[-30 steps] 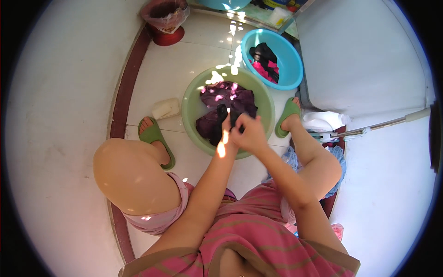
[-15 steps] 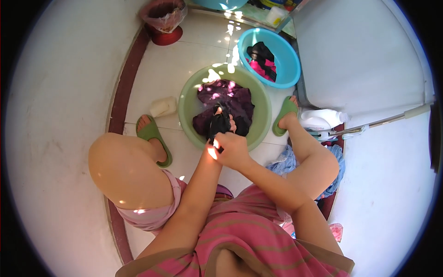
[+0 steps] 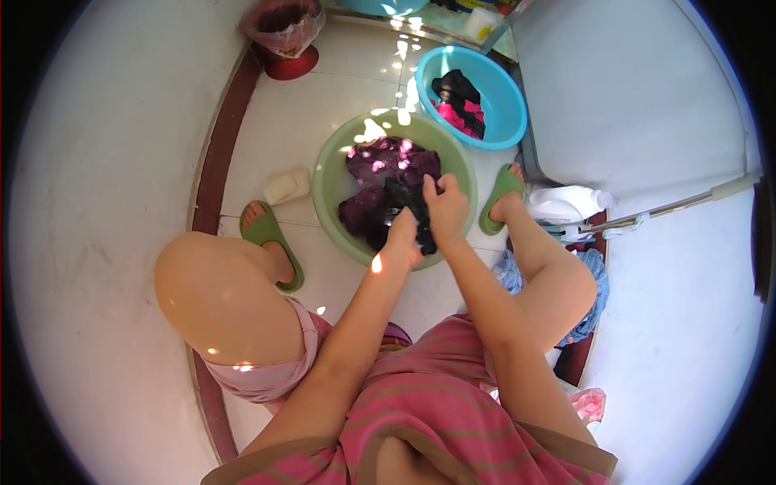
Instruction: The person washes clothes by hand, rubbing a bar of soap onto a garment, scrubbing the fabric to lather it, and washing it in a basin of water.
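A pale green basin [image 3: 327, 174] stands on the floor between my feet, with dark purple clothing [image 3: 368, 206] lying wet in it. Over its near right part I hold a black cloth garment [image 3: 400, 194]; its exact kind cannot be made out. My left hand [image 3: 404, 234] is closed on the lower part of this cloth, near the basin's front rim. Slightly higher and to the right, my right hand [image 3: 447, 208] grips the cloth's right side with curled fingers. Part of the garment is hidden behind both hands.
A blue basin [image 3: 508, 105] with black and pink clothes stands beyond, at the right. A yellowish block [image 3: 286, 187] lies left of the green basin. To the right are a white bottle [image 3: 566, 206] and blue clothing [image 3: 594, 295]. A red bin [image 3: 287, 28] stands far left.
My right hand has moved up and right, away from my left wrist. The black cloth, bunched in my left hand before, now spreads between both hands, lower over the basin.
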`<action>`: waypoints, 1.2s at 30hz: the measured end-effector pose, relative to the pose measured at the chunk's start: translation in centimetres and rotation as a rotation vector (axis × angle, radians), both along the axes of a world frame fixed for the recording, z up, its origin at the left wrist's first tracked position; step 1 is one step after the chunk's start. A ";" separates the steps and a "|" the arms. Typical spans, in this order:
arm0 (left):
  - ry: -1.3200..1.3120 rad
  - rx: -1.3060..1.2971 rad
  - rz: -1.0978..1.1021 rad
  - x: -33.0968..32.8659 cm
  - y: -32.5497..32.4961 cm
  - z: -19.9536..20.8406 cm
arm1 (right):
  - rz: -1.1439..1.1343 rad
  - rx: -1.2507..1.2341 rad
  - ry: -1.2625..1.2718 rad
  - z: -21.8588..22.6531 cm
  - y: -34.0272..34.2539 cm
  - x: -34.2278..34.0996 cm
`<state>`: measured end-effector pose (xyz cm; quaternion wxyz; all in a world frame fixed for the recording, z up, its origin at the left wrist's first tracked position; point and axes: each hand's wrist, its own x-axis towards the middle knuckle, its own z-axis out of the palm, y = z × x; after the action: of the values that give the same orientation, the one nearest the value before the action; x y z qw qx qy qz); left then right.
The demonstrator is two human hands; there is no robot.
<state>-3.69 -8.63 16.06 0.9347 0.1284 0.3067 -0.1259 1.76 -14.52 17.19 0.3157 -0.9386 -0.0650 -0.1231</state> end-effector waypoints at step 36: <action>0.144 -0.208 0.044 0.8 -0.4 -1.1 | 0.055 -0.050 0.067 -0.5 -0.4 1.6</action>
<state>-2.92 -9.07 14.95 0.9211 0.0147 0.3610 -0.1453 3.32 -14.97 16.71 0.2972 -0.9477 -0.0832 -0.0811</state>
